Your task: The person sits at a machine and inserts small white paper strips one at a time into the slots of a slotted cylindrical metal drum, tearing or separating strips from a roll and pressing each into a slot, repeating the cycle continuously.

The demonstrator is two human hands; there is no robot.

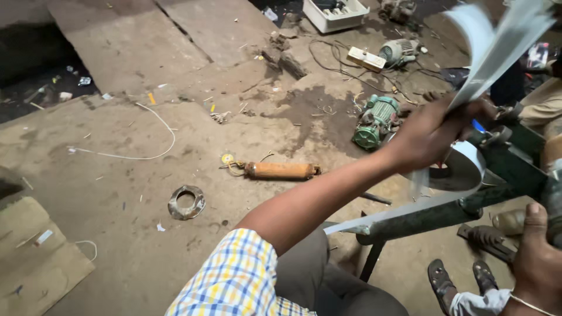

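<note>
My left hand (430, 133), on an arm with a checked sleeve, reaches across to the right and is closed on a long white strip (497, 47) that rises blurred toward the upper right. Below that hand sits a roll of the same white strip (462, 169) on a green metal machine (515, 169). Another length of strip runs down-left along the machine's bar (410, 219). My right hand (535, 257) is at the lower right edge, gripping a round green part of the machine (553, 205).
The dirt floor holds an orange cylinder (281, 171), a metal ring (186, 202), a green motor (374, 120), a grey motor (398, 51), a white tray (335, 14), loose cables and cardboard (35, 263). Sandalled feet (459, 280) are beside the machine's leg. Another person's clothing (541, 102) shows at right.
</note>
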